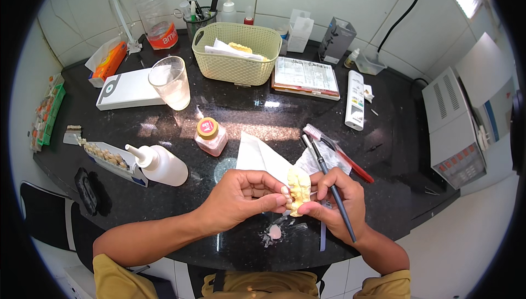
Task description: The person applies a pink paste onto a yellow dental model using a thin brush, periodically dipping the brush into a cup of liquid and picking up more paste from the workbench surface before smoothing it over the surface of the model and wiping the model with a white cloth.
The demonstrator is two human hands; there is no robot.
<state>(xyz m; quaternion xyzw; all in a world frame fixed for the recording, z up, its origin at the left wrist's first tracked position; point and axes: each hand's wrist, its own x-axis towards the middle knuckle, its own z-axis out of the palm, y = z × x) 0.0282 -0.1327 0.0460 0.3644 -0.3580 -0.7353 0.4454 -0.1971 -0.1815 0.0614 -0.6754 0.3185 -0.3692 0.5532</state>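
Over the front of the dark counter I hold a yellow plaster dental cast (299, 188). My right hand (349, 203) grips its right side between thumb and fingers. A slim dark pen-like tool (341, 211) also lies in that hand, slanting across the fingers. With thumb and fingertips, my left hand (233, 197) pinches a small strip of white teeth (285, 193) against the cast's left side. The fingers partly hide where the two meet. Below them on the counter sits a small pink lump (275, 232) among whitish scraps.
Left of my hands stand a white squeeze bottle (164, 166), a box of teeth (112, 159) and a gold-lidded jar (211, 137). White paper (257, 154) and a red-handled toothbrush (356, 168) lie just beyond. Farther back are a glass (174, 88) and a green basket (235, 69).
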